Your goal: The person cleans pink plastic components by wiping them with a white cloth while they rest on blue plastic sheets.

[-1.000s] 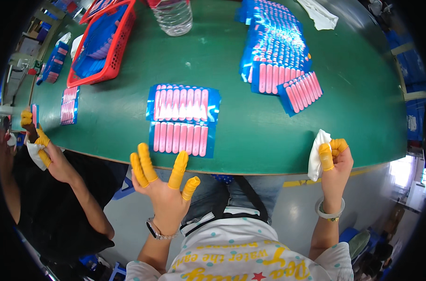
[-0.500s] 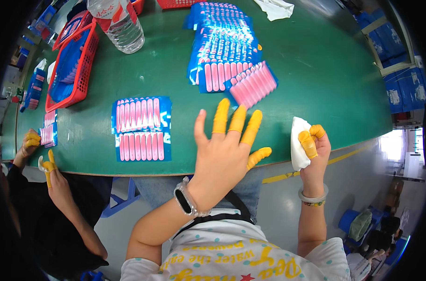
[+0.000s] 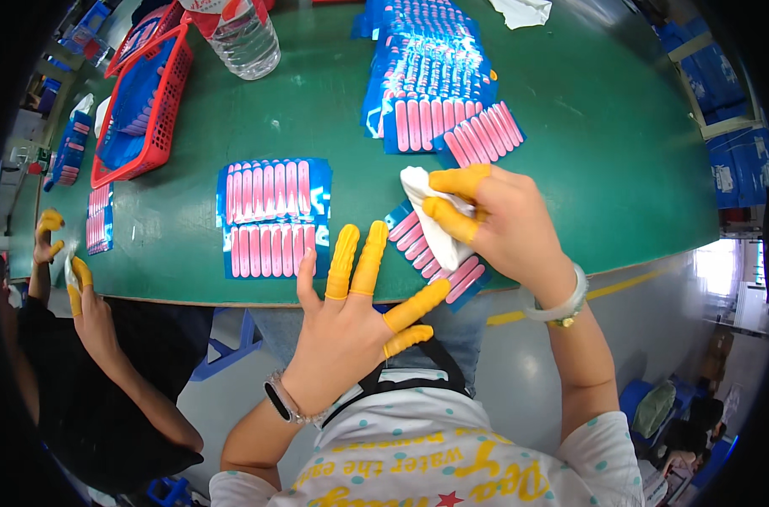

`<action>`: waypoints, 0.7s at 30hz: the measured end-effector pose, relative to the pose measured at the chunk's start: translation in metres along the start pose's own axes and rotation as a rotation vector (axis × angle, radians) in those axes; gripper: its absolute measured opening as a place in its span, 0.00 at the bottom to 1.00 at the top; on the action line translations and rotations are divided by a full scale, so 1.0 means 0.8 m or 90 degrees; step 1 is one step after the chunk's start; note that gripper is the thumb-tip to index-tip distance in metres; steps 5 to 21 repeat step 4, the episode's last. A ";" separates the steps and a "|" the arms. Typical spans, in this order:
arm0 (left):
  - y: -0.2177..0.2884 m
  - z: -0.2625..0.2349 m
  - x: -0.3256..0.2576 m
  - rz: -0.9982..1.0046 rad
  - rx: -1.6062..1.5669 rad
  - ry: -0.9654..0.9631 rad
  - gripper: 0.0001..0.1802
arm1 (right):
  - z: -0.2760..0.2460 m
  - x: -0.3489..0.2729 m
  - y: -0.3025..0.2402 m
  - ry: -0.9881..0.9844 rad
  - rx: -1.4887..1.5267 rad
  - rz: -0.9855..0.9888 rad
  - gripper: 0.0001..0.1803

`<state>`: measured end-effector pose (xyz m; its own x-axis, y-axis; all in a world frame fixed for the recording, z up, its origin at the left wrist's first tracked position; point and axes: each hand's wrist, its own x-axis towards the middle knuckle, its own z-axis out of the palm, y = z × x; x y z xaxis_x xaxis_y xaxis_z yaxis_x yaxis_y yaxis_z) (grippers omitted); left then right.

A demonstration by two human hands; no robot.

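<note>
My right hand [image 3: 524,224], with yellow finger cots on thumb and forefinger, pinches a folded white cloth [image 3: 444,247]. The cloth lies against a blue sheet with a row of pink strips [image 3: 465,281] near the table's front edge, hiding its middle. My left hand [image 3: 338,338] is spread out beside it, yellow cots on all but the little finger. Its forefinger reaches the sheet's lower edge; whether it presses there I cannot tell. To the left lie overlapping blue sheets with pink strips [image 3: 270,251]. Beyond the cloth, a tilted sheet [image 3: 484,135] rests against a large pile of similar sheets [image 3: 431,68].
Red baskets [image 3: 175,106] holding blue sheets stand at the left, with a clear water bottle [image 3: 248,49] beside them. A crumpled white cloth [image 3: 521,12] lies at the far edge. Another person's hands [image 3: 93,313] work at the left beside a small sheet [image 3: 100,220].
My right hand has swung left with the cloth, down onto a sheet now lying before me. My left hand has drawn back toward the lower left. The view has shifted slightly.
</note>
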<state>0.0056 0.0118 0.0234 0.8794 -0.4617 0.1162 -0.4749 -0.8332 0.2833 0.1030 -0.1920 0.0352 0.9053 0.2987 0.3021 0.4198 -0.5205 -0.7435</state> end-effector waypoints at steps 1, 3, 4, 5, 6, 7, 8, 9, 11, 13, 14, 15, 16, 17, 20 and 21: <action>-0.002 0.005 0.001 -0.005 0.016 -0.014 0.28 | 0.005 0.004 0.002 -0.027 -0.099 -0.039 0.11; -0.006 0.017 0.000 0.017 0.111 0.001 0.28 | 0.018 0.002 0.004 -0.047 -0.237 -0.090 0.11; -0.007 0.022 -0.004 0.043 0.208 0.012 0.27 | 0.023 -0.003 -0.005 -0.072 -0.278 -0.122 0.16; -0.007 0.022 -0.004 0.043 0.208 0.012 0.27 | 0.023 -0.003 -0.005 -0.072 -0.278 -0.122 0.16; -0.007 0.022 -0.004 0.043 0.208 0.012 0.27 | 0.023 -0.003 -0.005 -0.072 -0.278 -0.122 0.16; -0.007 0.022 -0.004 0.043 0.208 0.012 0.27 | 0.023 -0.003 -0.005 -0.072 -0.278 -0.122 0.16; -0.007 0.022 -0.004 0.043 0.208 0.012 0.27 | 0.023 -0.003 -0.005 -0.072 -0.278 -0.122 0.16; -0.007 0.022 -0.004 0.043 0.208 0.012 0.27 | 0.023 -0.003 -0.005 -0.072 -0.278 -0.122 0.16; -0.007 0.022 -0.004 0.043 0.208 0.012 0.27 | 0.023 -0.003 -0.005 -0.072 -0.278 -0.122 0.16; -0.007 0.022 -0.004 0.043 0.208 0.012 0.27 | 0.023 -0.003 -0.005 -0.072 -0.278 -0.122 0.16; -0.007 0.022 -0.004 0.043 0.208 0.012 0.27 | 0.023 -0.003 -0.005 -0.072 -0.278 -0.122 0.16; -0.007 0.022 -0.004 0.043 0.208 0.012 0.27 | 0.023 -0.003 -0.005 -0.072 -0.278 -0.122 0.16; -0.007 0.022 -0.004 0.043 0.208 0.012 0.27 | 0.023 -0.003 -0.005 -0.072 -0.278 -0.122 0.16; -0.007 0.022 -0.004 0.043 0.208 0.012 0.27 | 0.023 -0.003 -0.005 -0.072 -0.278 -0.122 0.16; -0.007 0.022 -0.004 0.043 0.208 0.012 0.27 | 0.023 -0.003 -0.005 -0.072 -0.278 -0.122 0.16; -0.007 0.022 -0.004 0.043 0.208 0.012 0.27 | 0.023 -0.003 -0.005 -0.072 -0.278 -0.122 0.16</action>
